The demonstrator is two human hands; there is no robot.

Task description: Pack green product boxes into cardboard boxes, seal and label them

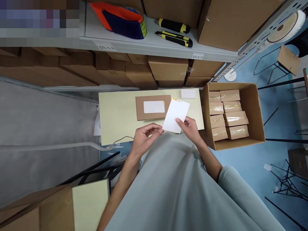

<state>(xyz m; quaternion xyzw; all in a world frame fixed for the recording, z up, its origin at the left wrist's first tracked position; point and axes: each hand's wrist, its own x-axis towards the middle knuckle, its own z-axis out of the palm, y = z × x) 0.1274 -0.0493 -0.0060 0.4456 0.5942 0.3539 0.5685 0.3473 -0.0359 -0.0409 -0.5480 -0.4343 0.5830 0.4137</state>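
Label sheet (176, 114), noted from my remote station through the head view: thin, white, rectangular, with a small yellow-orange mark at its top edge. It was held at a tilt over the near side of a smooth, pale cream tabletop (117, 118), near the right end of a flat cardboard box (154, 117). Right hand (191, 130) gripped it, thumb pressed on the white face. Left hand (147, 138) was half curled, thumb and fingertips drawn together at the lower left corner; I could not tell whether they pinched the paper.

The box was matte brown, its top bearing a white label (154, 107) with rounded corners. Behind the sheet I saw a small white rectangle (188, 93) on the cream surface. To the right stood an open carton (255, 118), plain brown walls, holding oblong packs (235, 118) in two columns, glossy with tape. On the grey shelf (154, 46) above, I logged two black-and-yellow cutters (175, 38) and an orange and navy item (122, 22), soft-looking and folded.
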